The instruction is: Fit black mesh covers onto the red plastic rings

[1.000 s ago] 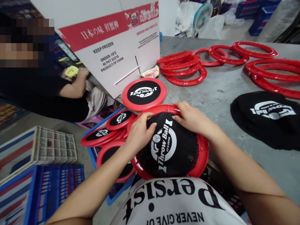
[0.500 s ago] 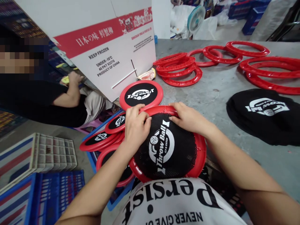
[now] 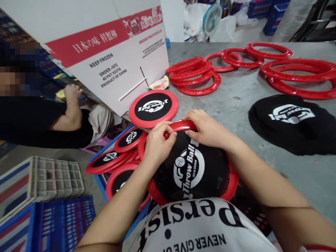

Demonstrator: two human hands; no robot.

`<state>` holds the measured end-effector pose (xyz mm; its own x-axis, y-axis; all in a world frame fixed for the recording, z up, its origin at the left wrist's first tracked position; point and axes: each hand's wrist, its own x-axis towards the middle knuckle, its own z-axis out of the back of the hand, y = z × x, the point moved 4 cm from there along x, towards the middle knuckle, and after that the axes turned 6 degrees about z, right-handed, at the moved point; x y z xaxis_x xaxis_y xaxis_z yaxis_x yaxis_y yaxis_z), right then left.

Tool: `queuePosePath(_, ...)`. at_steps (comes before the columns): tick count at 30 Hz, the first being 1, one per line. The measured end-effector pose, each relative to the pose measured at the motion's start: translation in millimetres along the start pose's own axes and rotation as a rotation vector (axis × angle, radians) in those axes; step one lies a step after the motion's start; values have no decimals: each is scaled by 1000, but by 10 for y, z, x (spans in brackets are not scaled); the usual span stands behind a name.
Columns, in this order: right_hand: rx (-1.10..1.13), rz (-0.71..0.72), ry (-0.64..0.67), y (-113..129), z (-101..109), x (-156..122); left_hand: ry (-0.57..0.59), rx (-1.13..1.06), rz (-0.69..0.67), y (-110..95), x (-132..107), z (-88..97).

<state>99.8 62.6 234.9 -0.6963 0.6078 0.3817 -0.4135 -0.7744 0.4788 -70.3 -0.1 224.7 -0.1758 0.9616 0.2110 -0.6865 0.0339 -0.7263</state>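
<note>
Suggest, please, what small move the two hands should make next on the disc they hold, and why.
I would probably have the left hand and right hand smooth the black mesh toward the far side of the red rim: both hands hold it there, and bare red shows between them.

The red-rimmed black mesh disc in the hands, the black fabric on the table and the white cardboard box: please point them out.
Red-rimmed black mesh disc (image 3: 195, 169), head view: printed mesh.
Black fabric (image 3: 296, 132), head view: below its logo.
White cardboard box (image 3: 105, 60), head view: printed side.
</note>
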Motion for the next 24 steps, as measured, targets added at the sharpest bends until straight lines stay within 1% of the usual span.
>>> queuePosePath(2,17,17,-77,27,28,-6,13,17,-22,-59,5,-20)
queuePosePath(3,29,21,-86,29,30,-10,19,27,-30,-78,7,-28)
queuePosePath(7,67,-9,-4,5,-5,-12,27,66,-65,-136,-1,-44)
queuePosePath(9,76,-26,11,-4,-9,-9,30,83,-78,-157,-13,-47)
queuePosePath(14,94,-51,17,-16,-6,0,39,84,-87,-177,-25,-53)
queuePosePath(18,137,-57,-10,-32,-7,1,34,68,-65,-170,-13,-58)
queuePosePath(24,126,-65,-20,-45,-46,8,44,61,-39,-158,4,-77)
